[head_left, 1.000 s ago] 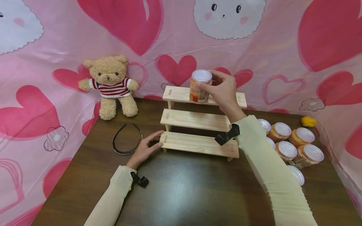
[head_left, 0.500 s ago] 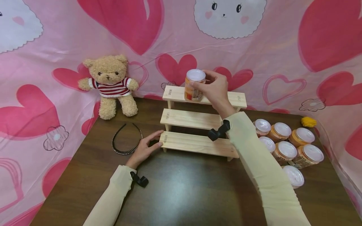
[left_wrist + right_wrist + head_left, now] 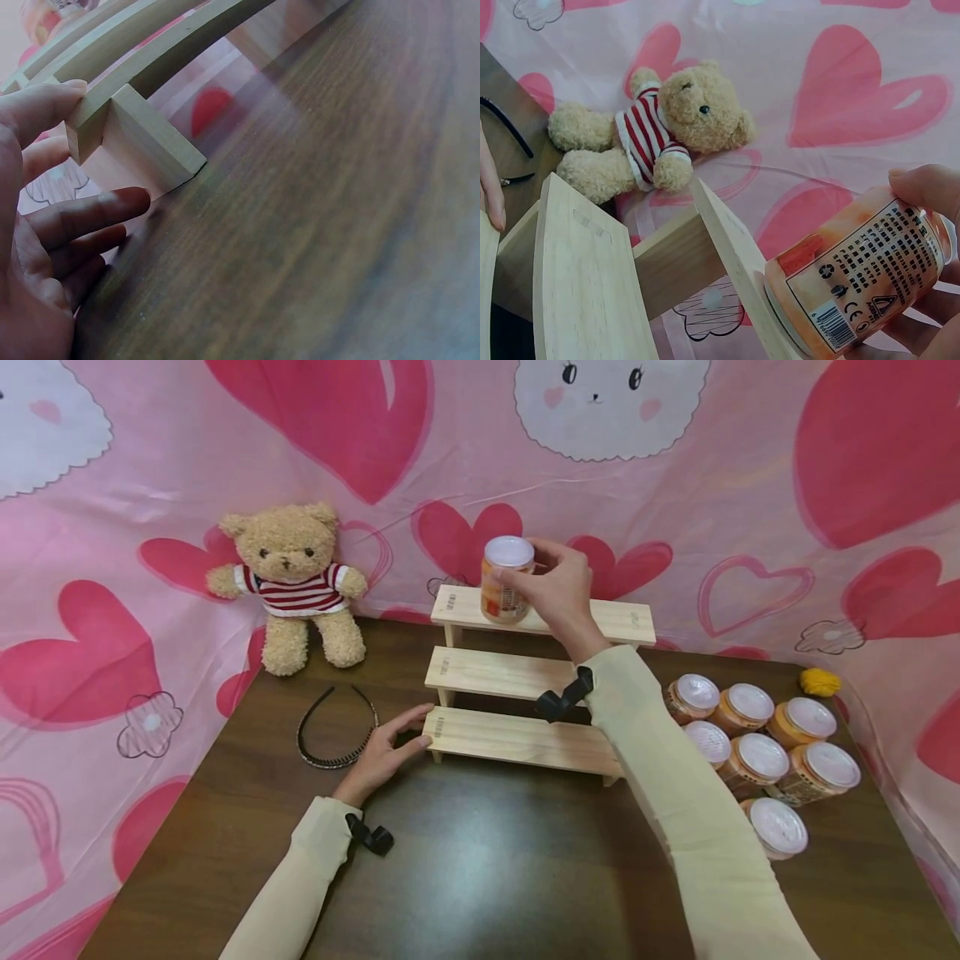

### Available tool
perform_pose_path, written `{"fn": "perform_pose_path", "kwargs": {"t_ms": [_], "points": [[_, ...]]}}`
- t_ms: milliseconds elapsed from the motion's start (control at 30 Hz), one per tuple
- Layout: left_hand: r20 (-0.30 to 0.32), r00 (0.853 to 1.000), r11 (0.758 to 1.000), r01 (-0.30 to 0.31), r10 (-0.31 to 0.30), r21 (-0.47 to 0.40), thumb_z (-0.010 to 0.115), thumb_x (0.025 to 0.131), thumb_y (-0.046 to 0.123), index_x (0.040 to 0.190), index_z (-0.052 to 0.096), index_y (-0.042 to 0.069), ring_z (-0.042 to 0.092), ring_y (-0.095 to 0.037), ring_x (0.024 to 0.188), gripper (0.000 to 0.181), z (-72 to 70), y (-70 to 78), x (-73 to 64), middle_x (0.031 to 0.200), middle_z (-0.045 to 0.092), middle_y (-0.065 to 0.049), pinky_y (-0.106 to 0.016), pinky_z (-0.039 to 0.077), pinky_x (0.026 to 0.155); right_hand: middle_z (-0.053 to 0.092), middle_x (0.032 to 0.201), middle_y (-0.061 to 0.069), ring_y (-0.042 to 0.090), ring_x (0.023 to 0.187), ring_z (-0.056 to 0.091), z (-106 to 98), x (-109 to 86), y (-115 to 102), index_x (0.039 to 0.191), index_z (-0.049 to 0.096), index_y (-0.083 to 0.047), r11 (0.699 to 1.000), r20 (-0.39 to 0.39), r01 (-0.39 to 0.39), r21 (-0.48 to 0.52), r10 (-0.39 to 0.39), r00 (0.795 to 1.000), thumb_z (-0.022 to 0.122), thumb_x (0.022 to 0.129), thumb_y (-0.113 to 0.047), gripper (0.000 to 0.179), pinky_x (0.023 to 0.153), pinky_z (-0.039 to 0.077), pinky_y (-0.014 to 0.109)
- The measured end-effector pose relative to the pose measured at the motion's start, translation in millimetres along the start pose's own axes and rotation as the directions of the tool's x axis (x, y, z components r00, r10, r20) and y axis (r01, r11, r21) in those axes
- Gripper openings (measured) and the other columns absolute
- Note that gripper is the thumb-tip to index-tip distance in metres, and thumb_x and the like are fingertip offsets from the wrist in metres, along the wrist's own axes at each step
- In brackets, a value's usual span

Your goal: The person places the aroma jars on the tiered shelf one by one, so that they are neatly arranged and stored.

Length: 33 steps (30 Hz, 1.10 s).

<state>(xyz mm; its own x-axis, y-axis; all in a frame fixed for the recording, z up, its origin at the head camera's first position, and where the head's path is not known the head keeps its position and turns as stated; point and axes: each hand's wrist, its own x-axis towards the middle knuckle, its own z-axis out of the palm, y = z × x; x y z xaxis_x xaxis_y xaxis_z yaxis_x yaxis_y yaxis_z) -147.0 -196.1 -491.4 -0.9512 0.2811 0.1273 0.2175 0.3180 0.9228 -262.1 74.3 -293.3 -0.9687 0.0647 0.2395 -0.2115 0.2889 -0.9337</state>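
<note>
My right hand [image 3: 558, 593] grips an orange-labelled jar [image 3: 507, 597] with a white lid, thumb on the near side. The jar is upright over the left part of the top step of a three-step wooden display stand [image 3: 577, 620]. In the right wrist view the jar's [image 3: 855, 281] base is against or very close to the top board [image 3: 739, 262]; whether it rests there I cannot tell. My left hand [image 3: 381, 762] touches the left end of the lowest step [image 3: 525, 739]. In the left wrist view its thumb and a finger meet the board end [image 3: 90, 124], the other fingers loose below.
Several similar jars [image 3: 757, 757] stand grouped on the table's right. A yellow yarn ball [image 3: 819, 682] lies behind them. Left of the stand are a teddy bear [image 3: 300, 585] and a black headband [image 3: 330, 762]. A pink heart-patterned cloth [image 3: 480, 460] hangs behind the brown table [image 3: 480, 860].
My right hand has carried the jar leftward along the top step, from near its middle toward its left end. The left hand stays at the lowest step's end.
</note>
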Motion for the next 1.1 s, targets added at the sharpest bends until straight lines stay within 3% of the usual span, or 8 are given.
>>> {"fn": "perform_pose_path", "kwargs": {"t_ms": [267,533,667,867,1100], "points": [[0.000,1.000,1.000,-0.005,0.005,0.005,0.067,0.096,0.015,0.146,0.054,0.017,0.057,-0.024,0.122,0.051,-1.0,-0.2,-0.4,0.130,0.066,-0.015,-0.037,0.039,0.106,0.069,0.129,0.009,0.021,0.114,0.064,6,-2.5,-1,0.133,0.065,-0.012,1.000,-0.001,0.006,-0.024,-0.006,1.000,0.084,0.081,-0.030,0.058,0.099,0.052,0.033],[0.000,1.000,1.000,-0.003,0.003,-0.001,0.067,0.096,0.015,0.145,0.054,0.016,0.058,-0.020,0.120,0.051,0.3,2.4,-0.6,0.131,0.066,-0.016,-0.033,0.040,0.106,0.061,0.139,0.007,0.020,0.125,0.059,1,-5.6,0,0.140,0.053,-0.016,1.000,0.071,-0.020,-0.021,0.021,0.997,0.083,0.082,-0.036,0.068,0.107,0.048,0.034],[-0.003,1.000,1.000,0.000,0.000,-0.002,0.066,0.096,0.015,0.145,0.054,0.016,0.059,-0.018,0.119,0.050,0.7,2.9,-0.8,0.130,0.066,-0.016,-0.031,0.040,0.104,0.057,0.142,0.008,0.022,0.128,0.058,-6,-9.0,3,0.143,0.047,-0.014,1.000,0.096,0.009,0.020,-0.011,0.995,0.082,0.082,-0.035,0.073,0.109,0.047,0.037],[0.000,1.000,1.000,-0.001,0.001,-0.008,0.066,0.096,0.015,0.146,0.054,0.016,0.059,-0.018,0.119,0.051,0.9,2.9,-1.0,0.131,0.066,-0.016,-0.032,0.041,0.104,0.057,0.140,0.011,0.025,0.130,0.055,-20,-18.4,9,0.144,0.046,-0.009,0.997,0.079,0.074,0.031,-0.077,0.994,0.082,0.083,-0.031,0.073,0.111,0.045,0.042],[0.001,1.000,1.000,0.004,-0.004,-0.012,0.066,0.097,0.015,0.146,0.054,0.017,0.058,-0.015,0.119,0.050,1.4,1.8,-1.1,0.133,0.065,-0.015,-0.035,0.041,0.104,0.061,0.137,0.010,0.023,0.130,0.054,-36,-32.7,12,0.139,0.053,-0.012,0.997,0.033,0.078,0.020,-0.079,0.996,0.082,0.082,-0.030,0.066,0.112,0.042,0.042]]}}
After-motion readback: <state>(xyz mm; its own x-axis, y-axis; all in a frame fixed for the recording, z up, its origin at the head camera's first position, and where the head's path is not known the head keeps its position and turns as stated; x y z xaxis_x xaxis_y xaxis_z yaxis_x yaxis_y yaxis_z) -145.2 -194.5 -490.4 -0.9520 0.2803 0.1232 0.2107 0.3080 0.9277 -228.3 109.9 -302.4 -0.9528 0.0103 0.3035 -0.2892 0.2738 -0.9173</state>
